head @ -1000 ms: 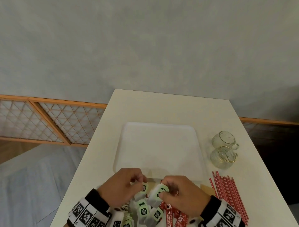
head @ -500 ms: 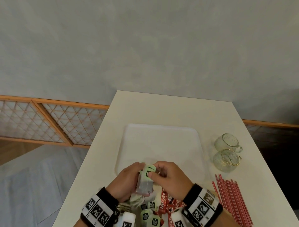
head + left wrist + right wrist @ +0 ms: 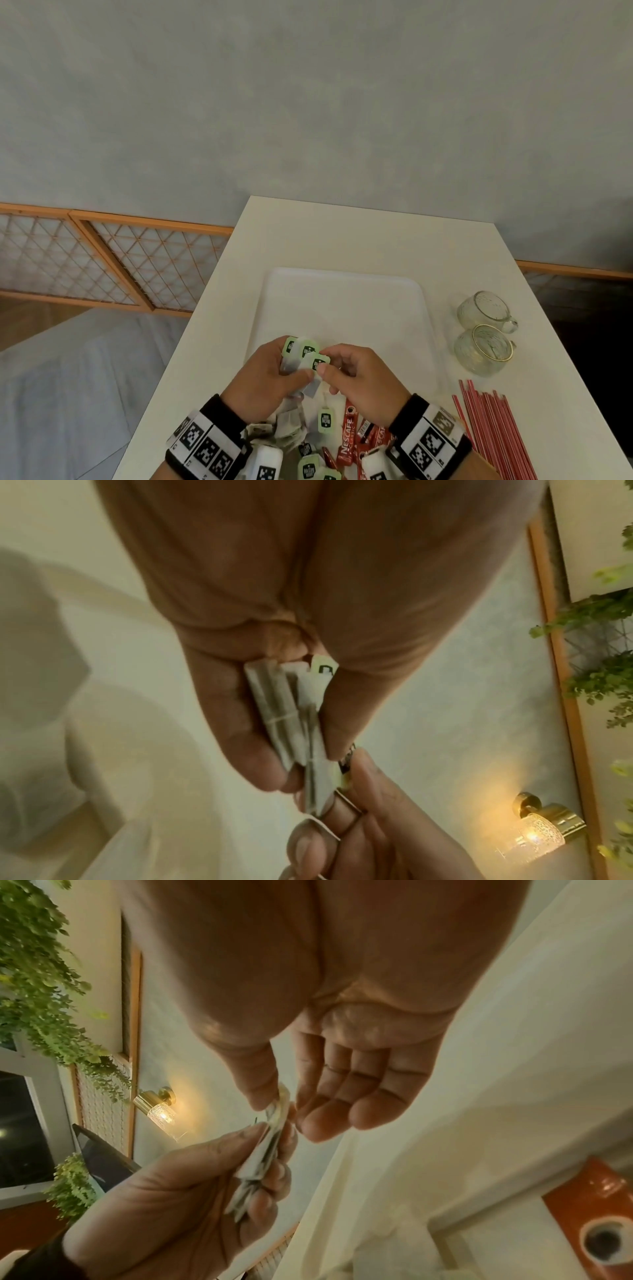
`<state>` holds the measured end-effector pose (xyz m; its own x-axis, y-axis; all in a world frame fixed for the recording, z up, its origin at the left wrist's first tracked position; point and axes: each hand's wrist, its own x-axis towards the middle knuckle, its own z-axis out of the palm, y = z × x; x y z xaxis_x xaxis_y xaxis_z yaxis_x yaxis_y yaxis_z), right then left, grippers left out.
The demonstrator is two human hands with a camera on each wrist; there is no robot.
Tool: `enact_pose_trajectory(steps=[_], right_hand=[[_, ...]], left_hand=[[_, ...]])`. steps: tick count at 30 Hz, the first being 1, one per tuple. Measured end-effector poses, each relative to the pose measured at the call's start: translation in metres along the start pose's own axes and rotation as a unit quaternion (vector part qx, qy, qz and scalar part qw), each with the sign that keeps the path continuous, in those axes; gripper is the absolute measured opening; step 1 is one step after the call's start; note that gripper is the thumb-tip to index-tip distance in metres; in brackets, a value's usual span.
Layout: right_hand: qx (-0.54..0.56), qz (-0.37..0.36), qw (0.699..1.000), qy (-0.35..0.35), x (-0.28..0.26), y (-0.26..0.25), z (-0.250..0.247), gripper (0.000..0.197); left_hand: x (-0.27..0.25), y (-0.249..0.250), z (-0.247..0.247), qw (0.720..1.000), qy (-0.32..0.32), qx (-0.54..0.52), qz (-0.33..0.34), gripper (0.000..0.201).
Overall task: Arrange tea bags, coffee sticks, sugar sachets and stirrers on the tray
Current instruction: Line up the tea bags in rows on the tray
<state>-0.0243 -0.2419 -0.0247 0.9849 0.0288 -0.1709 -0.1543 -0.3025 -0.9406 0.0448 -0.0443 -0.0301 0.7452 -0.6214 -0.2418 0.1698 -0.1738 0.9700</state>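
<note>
My left hand (image 3: pixel 270 373) grips a small stack of tea bags (image 3: pixel 301 356) with green tags, raised just above the near edge of the white tray (image 3: pixel 346 301). In the left wrist view the tea bags (image 3: pixel 287 712) sit edge-on between thumb and fingers. My right hand (image 3: pixel 359 377) pinches one tea bag at the side of that stack; the right wrist view shows thumb and forefinger on the tea bag (image 3: pixel 277 1110). More tea bags (image 3: pixel 325 421) and red coffee sticks (image 3: pixel 346 442) lie on the table below my wrists. Red stirrers (image 3: pixel 493 431) lie at the right.
Two glass cups (image 3: pixel 483 329) stand on the table to the right of the tray. The white table (image 3: pixel 342 236) ends at a grey wall. A wooden lattice rail runs along the left.
Both hands rose from the pile of tea bags with a stack and moved forward to the tray's near edge. The tags now fan out between the two hands.
</note>
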Motion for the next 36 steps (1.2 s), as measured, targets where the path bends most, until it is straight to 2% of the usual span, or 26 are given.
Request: enact_pose_trajectory(steps=[3,6,9,13,17,21,24,27,29,31,36], right_hand=[[-0.025,0.002,1.000,-0.016,0.005,-0.001,0.000,0.021],[-0.025,0.008,1.000,0.006,0.015,0.001,-0.006,0.024],[-0.007,0.011,1.000,0.020,0.026,0.004,-0.013,0.021],[0.023,0.017,1.000,0.004,0.039,0.006,-0.013,0.017],[-0.007,0.031,0.999,-0.014,0.058,0.012,-0.015,0.019],[-0.073,0.031,0.997,-0.007,0.094,0.015,-0.025,0.020],[-0.086,0.034,0.995,0.027,0.133,0.011,-0.027,0.031],[-0.088,0.051,0.994,0.033,0.175,0.007,-0.026,0.023],[-0.088,0.061,0.994,0.034,0.202,0.006,-0.021,0.027],[-0.079,0.073,0.993,0.037,0.226,0.007,-0.013,0.019],[-0.105,0.095,0.989,0.049,0.262,0.011,0.011,0.009]], left_hand=[[0.006,0.005,-0.003,1.000,0.000,-0.016,0.010,0.030],[0.011,0.007,-0.008,1.000,0.018,0.006,0.004,0.026],[0.017,0.007,-0.015,0.999,0.042,0.021,0.003,0.018],[0.027,0.006,-0.019,0.998,0.046,0.039,0.007,0.016],[0.037,0.004,-0.022,0.997,0.056,0.045,-0.001,0.015],[0.046,0.005,-0.036,0.996,0.076,0.019,-0.033,0.017],[0.053,0.008,-0.047,0.995,0.086,-0.008,-0.047,0.017],[0.062,0.009,-0.060,0.993,0.100,-0.021,-0.059,0.019],[0.068,0.008,-0.068,0.991,0.108,-0.028,-0.069,0.020],[0.073,0.006,-0.075,0.990,0.117,-0.029,-0.075,0.017],[0.080,-0.001,-0.084,0.988,0.130,-0.025,-0.086,0.014]])
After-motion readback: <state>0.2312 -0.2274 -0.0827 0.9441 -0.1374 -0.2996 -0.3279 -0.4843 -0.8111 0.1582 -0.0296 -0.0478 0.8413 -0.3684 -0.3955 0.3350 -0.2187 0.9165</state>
